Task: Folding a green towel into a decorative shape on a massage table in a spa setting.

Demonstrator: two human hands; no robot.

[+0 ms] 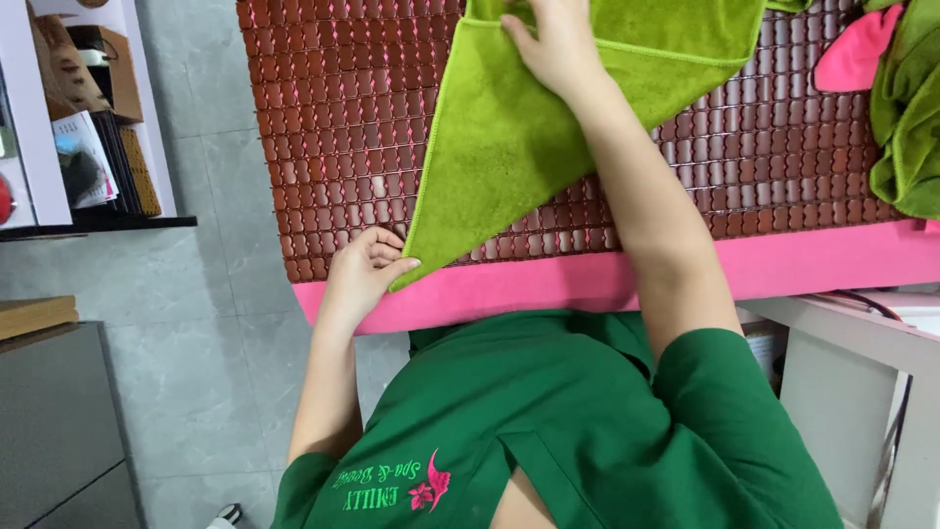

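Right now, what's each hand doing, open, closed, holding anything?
Left hand: closed, pinching the near corner of the green towel.
Right hand: fingers spread, pressing flat on the towel, not gripping.

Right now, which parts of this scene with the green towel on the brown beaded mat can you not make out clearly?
All in the head view:
- Far part of the green microfibre towel: cut off by the top edge.
- Right hand: fingertips run past the top edge.
- Left hand: its grip on the towel corner hides the fingertips underneath.
- Heap of green cloths: cut off by the right edge.
- Brown beaded mat: middle covered by the towel.
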